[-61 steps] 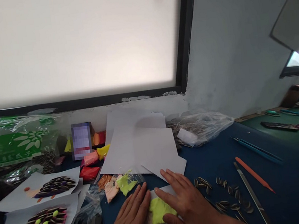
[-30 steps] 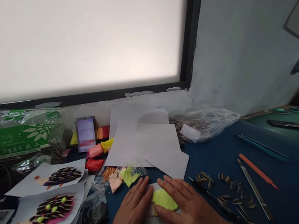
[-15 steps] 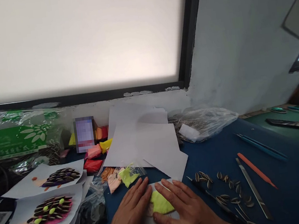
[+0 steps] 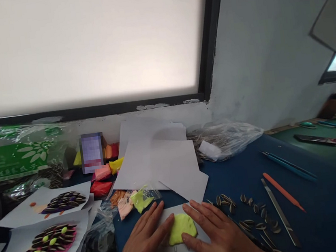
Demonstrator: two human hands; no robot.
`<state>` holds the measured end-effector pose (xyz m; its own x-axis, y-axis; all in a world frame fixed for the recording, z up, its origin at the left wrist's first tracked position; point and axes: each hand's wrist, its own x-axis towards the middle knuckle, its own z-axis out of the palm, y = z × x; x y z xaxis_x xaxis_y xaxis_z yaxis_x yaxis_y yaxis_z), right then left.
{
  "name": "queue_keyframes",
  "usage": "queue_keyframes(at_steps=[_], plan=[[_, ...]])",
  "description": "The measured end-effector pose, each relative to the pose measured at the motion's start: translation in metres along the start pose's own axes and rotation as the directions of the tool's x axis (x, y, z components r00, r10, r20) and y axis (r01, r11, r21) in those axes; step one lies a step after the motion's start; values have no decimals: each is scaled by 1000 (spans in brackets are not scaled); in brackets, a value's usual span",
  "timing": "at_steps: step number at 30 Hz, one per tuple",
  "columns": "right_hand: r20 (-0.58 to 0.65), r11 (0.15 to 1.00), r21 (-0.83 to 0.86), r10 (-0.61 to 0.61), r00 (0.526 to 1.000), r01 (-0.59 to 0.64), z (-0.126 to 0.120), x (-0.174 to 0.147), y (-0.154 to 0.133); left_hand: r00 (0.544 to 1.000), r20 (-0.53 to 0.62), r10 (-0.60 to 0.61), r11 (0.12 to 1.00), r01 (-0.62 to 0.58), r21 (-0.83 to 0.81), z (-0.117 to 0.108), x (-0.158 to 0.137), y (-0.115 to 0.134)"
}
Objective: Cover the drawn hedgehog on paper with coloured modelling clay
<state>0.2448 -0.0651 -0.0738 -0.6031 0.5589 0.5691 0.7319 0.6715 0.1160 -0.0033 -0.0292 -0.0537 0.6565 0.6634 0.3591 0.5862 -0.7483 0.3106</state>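
Note:
A flattened patch of yellow-green modelling clay [image 4: 180, 230] lies on a small sheet of white paper [image 4: 178, 209]. My left hand [image 4: 145, 243] rests flat beside it, the index fingertip touching the clay's left edge. My right hand [image 4: 218, 234] lies over the paper's right side with fingers spread; its thumb presses on the clay's lower right. Below the clay a short drawn mark shows on the paper. Close by on the right, sunflower seeds [image 4: 261, 226] are scattered on the blue table. Behind my left hand, opened lumps of orange, pink and yellow-green clay [image 4: 140, 201] lie on clear plastic.
Finished seed-and-clay hedgehog pictures [image 4: 48, 245] are stacked at the left. Blank paper [image 4: 162, 159] lies ahead, beside a plastic bag [image 4: 225, 139]. On the right are an orange tool [image 4: 283, 191], a metal blade-like tool [image 4: 279, 210] and blue tweezers [image 4: 289, 165]. A green seed bag [image 4: 15, 157] stands back left.
My hands have parted slightly, and more of the yellow-green clay shows between them. The whole view has shifted a little.

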Motion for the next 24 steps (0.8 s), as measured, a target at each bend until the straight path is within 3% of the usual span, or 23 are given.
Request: queue_keyframes(at_steps=[9, 14, 18, 24], plan=[[74, 999, -32, 21, 997, -19, -29, 9, 3, 1000, -9, -19, 1000, 19, -8, 4, -3, -2], [149, 996, -92, 25, 989, -11, -31, 12, 7, 1000, -15, 24, 1000, -24, -4, 4, -1, -3], [246, 994, -73, 93, 965, -77, -36, 15, 8, 999, -32, 15, 1000, -15, 12, 5, -2, -4], [244, 993, -24, 116, 963, -114, -32, 7, 10, 1000, -24, 19, 1000, -19, -2, 6, -2, -4]])
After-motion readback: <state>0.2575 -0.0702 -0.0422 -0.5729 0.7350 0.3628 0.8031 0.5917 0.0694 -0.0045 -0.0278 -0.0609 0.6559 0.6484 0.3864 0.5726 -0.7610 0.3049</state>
